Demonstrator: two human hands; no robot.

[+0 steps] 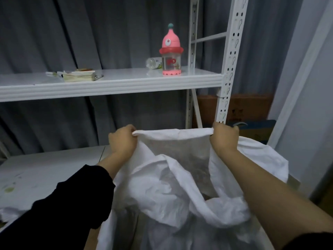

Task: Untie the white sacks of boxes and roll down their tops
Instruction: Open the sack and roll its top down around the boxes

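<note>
Both hands were up gripping the far rim of the white sack (173,186), left hand (123,139) and right hand (224,138) each curled tight round the bunched edge, stretched taut between them. Sack sat open below the white shelf (111,83), whose right end held a pink bottle (171,53).

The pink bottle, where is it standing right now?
The pink bottle stands upright near the right end of the white shelf, above the hands, with a clear bottle lying just behind it.
</note>
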